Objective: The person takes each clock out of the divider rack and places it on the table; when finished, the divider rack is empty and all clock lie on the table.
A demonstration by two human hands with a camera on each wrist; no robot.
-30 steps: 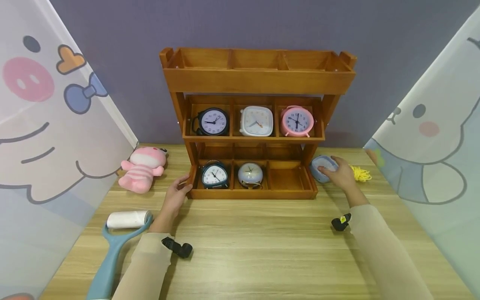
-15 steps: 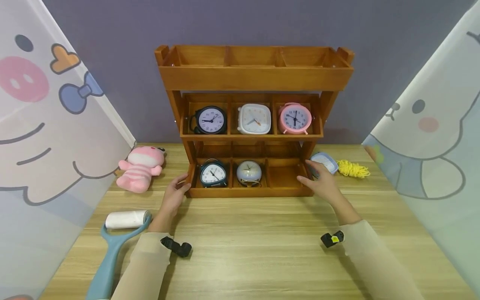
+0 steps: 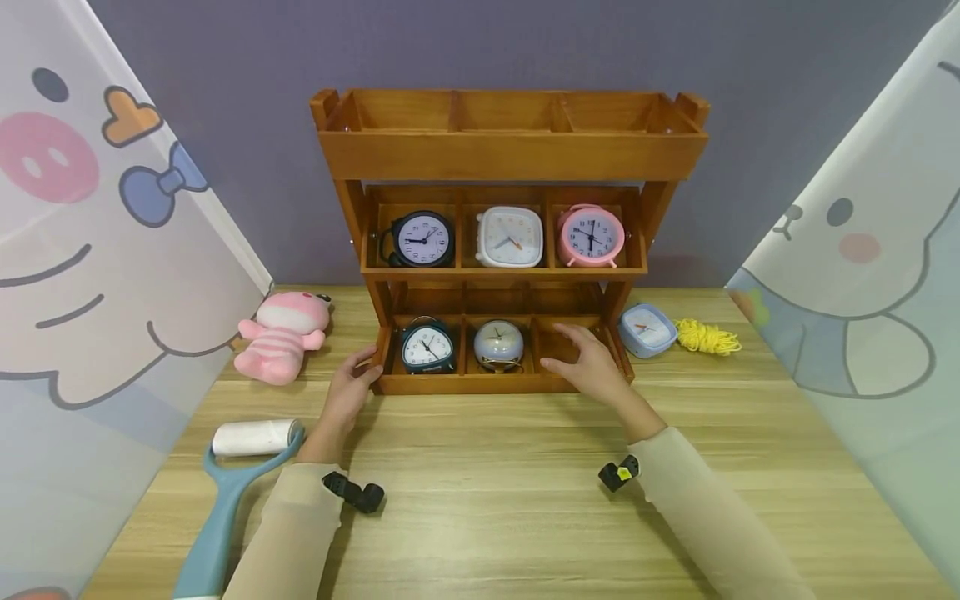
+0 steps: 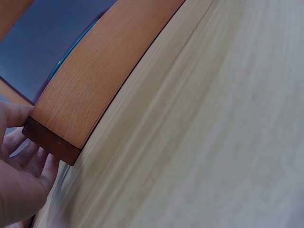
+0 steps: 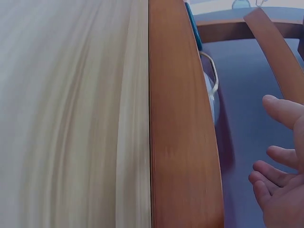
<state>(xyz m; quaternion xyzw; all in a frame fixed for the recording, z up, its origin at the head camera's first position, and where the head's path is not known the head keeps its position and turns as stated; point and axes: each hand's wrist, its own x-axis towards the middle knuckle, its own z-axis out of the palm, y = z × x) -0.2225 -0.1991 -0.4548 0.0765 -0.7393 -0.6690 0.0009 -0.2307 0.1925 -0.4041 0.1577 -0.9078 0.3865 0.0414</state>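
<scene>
Numerals legible on black clock (image 3: pixel 423 240) and pink clock (image 3: pixel 591 237), wooden rack (image 3: pixel 510 158), middle tier (finer print too small). Blue clock (image 3: pixel 648 330) and yellow cord (image 3: pixel 707 337) right of rack, on wood-grain tabletop (image 3: pixel 487 483); grey wall (image 3: pixel 510 42) behind. Left hand (image 3: pixel 348 395) grips rack's lower-left end; right hand (image 3: pixel 594 372), fingers spread, at bottom-right compartment (image 3: pixel 553 343).

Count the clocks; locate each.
6: black clock, white clock, pink clock in the middle tray; teal clock, silver clock in the bottom tray; blue clock right of the rack.
</scene>
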